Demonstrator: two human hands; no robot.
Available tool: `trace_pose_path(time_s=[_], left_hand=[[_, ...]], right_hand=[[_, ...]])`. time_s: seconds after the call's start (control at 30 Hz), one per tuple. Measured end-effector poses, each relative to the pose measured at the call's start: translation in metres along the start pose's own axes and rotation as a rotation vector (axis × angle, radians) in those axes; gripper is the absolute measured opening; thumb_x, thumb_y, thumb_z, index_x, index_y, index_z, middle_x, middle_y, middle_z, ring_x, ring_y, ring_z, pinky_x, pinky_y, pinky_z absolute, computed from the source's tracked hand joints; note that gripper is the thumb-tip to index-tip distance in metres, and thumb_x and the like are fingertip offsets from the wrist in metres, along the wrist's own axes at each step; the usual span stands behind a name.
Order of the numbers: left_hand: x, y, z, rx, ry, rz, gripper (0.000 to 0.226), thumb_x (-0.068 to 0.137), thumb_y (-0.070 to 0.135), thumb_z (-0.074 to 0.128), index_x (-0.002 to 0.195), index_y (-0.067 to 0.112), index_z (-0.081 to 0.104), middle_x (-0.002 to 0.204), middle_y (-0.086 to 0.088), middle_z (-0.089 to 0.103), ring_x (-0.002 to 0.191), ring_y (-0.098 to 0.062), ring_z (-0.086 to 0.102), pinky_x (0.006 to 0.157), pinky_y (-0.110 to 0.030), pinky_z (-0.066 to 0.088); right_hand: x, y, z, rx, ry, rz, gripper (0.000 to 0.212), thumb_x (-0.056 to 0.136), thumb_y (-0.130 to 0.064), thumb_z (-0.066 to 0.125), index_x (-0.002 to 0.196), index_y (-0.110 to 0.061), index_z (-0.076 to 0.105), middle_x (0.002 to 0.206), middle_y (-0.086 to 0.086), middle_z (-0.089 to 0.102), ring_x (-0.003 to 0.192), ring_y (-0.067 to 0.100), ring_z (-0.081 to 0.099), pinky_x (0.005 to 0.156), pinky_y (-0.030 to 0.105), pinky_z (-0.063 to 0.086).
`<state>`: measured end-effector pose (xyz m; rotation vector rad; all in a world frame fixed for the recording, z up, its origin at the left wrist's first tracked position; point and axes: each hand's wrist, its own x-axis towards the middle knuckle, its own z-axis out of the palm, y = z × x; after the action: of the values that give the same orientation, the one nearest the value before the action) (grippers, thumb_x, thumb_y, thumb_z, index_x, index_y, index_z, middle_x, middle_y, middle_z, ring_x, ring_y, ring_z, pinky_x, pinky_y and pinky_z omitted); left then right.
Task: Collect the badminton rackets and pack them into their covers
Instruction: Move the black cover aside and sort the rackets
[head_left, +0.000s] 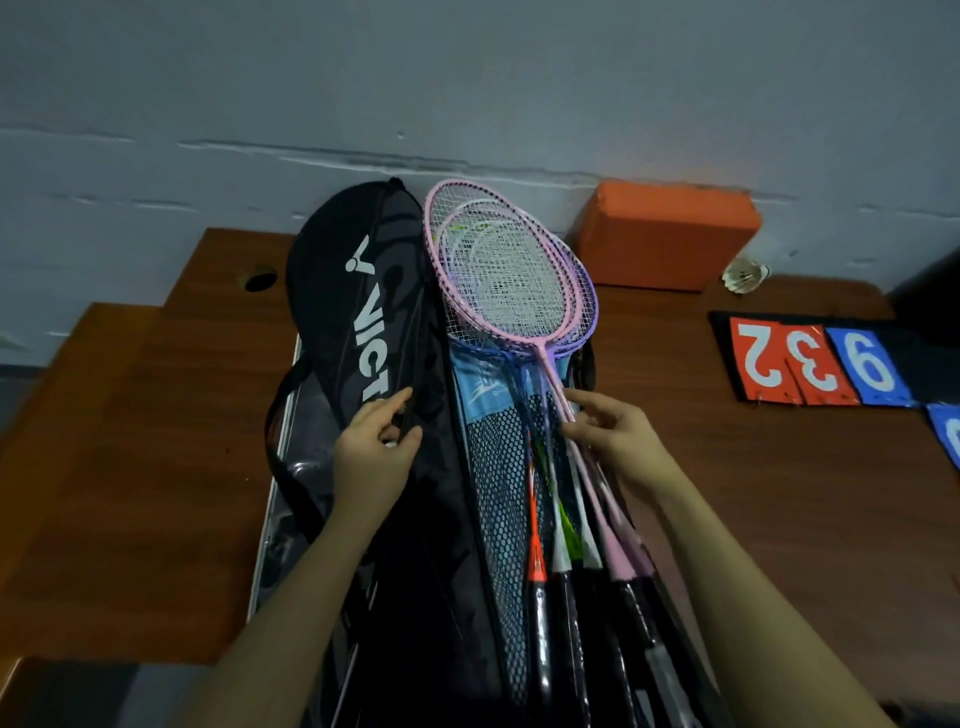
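Several badminton rackets (506, 270) lie stacked on a blue mesh cover (496, 483), heads toward the wall; pink and purple frames lie on top. Their shafts and dark handles run down toward me. A black Victor racket cover (358, 291) lies to the left of them on the wooden table. My left hand (376, 447) pinches the edge of the black cover near its zip. My right hand (605, 428) has its fingers curled around the bundled racket shafts just below the heads.
An orange block (667, 234) stands against the wall behind the rackets. A shuttlecock (745, 275) lies beside it. Red and blue score number cards (815, 364) sit at the right. The brown table (140, 467) has a cable hole (258, 280) at the back left.
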<state>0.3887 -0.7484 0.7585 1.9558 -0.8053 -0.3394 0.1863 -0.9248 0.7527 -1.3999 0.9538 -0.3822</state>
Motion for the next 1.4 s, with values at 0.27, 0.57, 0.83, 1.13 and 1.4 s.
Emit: trace_pose_path(time_s=[0.27,0.57,0.83,1.13,1.4], left_hand=[[0.001,-0.004,-0.016,-0.075,-0.041,-0.059,0.042,0.082,0.004,0.064,0.123,0.012,0.058,0.094,-0.001,0.058,0.076,-0.014,0.053,0.068,0.002,0.038],[0.004,0.005,-0.032,-0.190,-0.064,-0.096,0.037,0.086,0.003,0.060,0.122,0.010,0.057,0.087,-0.003,0.051,0.083,-0.012,0.052,0.091,-0.011,0.041],[0.002,0.022,-0.021,-0.318,-0.032,-0.226,0.034,0.087,0.010,0.060,0.120,0.016,0.061,0.096,-0.011,0.067,0.099,-0.023,0.062,0.091,-0.036,0.050],[-0.004,0.028,0.014,-0.239,0.029,-0.200,0.034,0.090,0.009,0.054,0.123,0.012,0.058,0.119,-0.009,0.061,0.096,-0.003,0.051,0.086,-0.019,0.040],[-0.009,0.032,0.027,-0.298,0.016,-0.248,0.035,0.090,0.014,0.056,0.124,0.015,0.057,0.112,-0.005,0.064,0.102,-0.007,0.056,0.091,-0.022,0.042]], right_hand=[[-0.021,-0.007,0.033,0.296,-0.142,0.140,0.049,0.081,0.006,0.061,0.125,-0.015,0.052,0.073,0.010,0.056,0.060,0.022,0.060,0.058,0.033,0.054],[-0.045,-0.001,0.051,0.439,0.134,0.000,0.040,0.089,0.007,0.051,0.127,-0.005,0.052,0.056,0.007,0.057,0.038,0.012,0.037,0.038,0.018,0.030],[-0.070,0.000,0.036,0.201,0.259,-0.060,0.039,0.089,0.003,0.054,0.125,-0.011,0.058,0.058,0.006,0.052,0.042,0.012,0.034,0.041,0.020,0.028],[-0.101,0.017,0.024,0.127,0.242,-0.053,0.036,0.087,0.003,0.058,0.114,-0.019,0.065,0.060,0.010,0.055,0.041,0.014,0.038,0.043,0.021,0.033],[-0.120,0.032,0.015,0.284,0.208,-0.011,0.035,0.087,0.007,0.054,0.106,-0.020,0.066,0.065,0.014,0.058,0.040,0.015,0.035,0.039,0.020,0.030]])
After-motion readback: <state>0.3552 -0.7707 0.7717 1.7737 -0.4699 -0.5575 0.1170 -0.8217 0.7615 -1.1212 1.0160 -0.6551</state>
